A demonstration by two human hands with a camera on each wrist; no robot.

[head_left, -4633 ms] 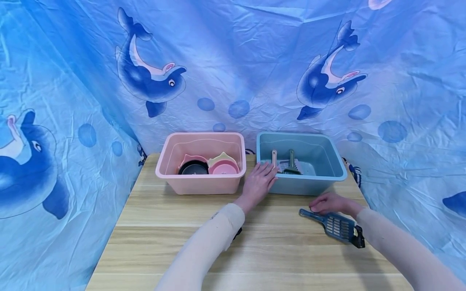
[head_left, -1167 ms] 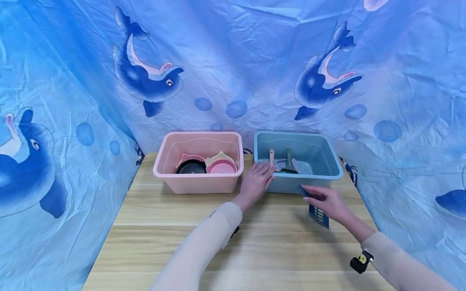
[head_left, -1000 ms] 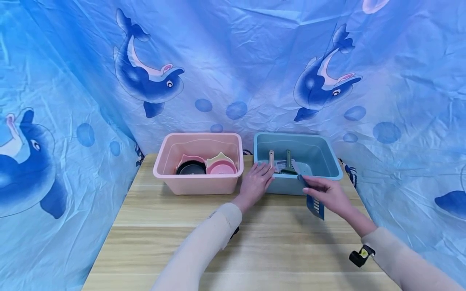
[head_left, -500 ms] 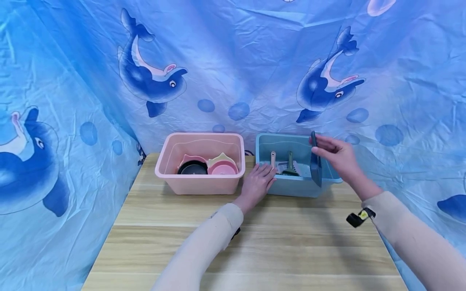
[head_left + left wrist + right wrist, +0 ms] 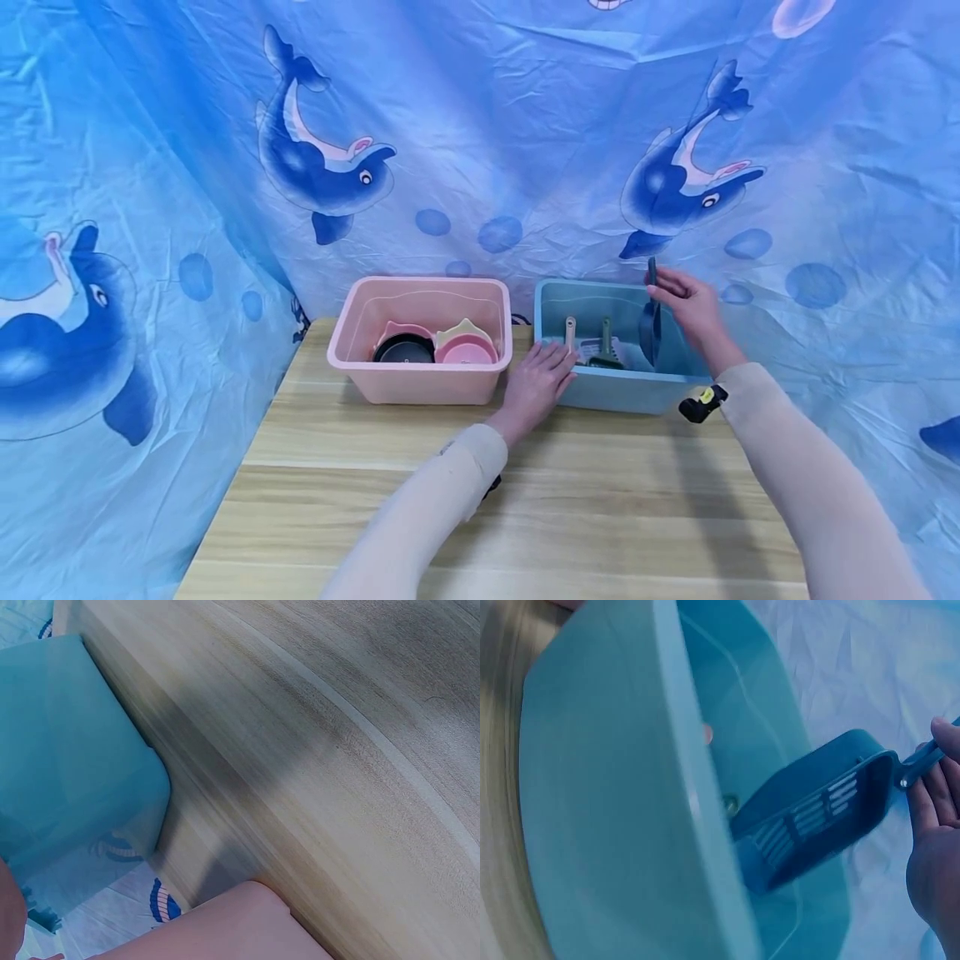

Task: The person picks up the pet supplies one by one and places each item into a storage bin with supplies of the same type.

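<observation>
My right hand [image 5: 693,312] pinches the handle of a dark blue slotted litter scoop [image 5: 650,333], which hangs head down over the right side of a teal bin [image 5: 630,379]. In the right wrist view the scoop's head [image 5: 817,810] dips past the bin's rim. My left hand [image 5: 536,383] rests with extended fingers on the bin's front left rim. Inside stand a pale pink-handled scoop [image 5: 571,332] and a green scoop [image 5: 606,346], beside a pale slotted scoop head [image 5: 590,350]. The left wrist view shows only a sliver of hand at its edge.
Left of the teal bin stands a pink bin [image 5: 420,386] holding a black bowl [image 5: 403,350], a pink bowl [image 5: 467,350] and others partly hidden behind. Both bins sit at the back of a wooden table [image 5: 585,500], before a blue dolphin-print curtain [image 5: 480,125].
My right hand has taken the blue scoop up from the table, lifted it over the front rim and brought it above the teal bin's inside. The left hand stays on the rim.
</observation>
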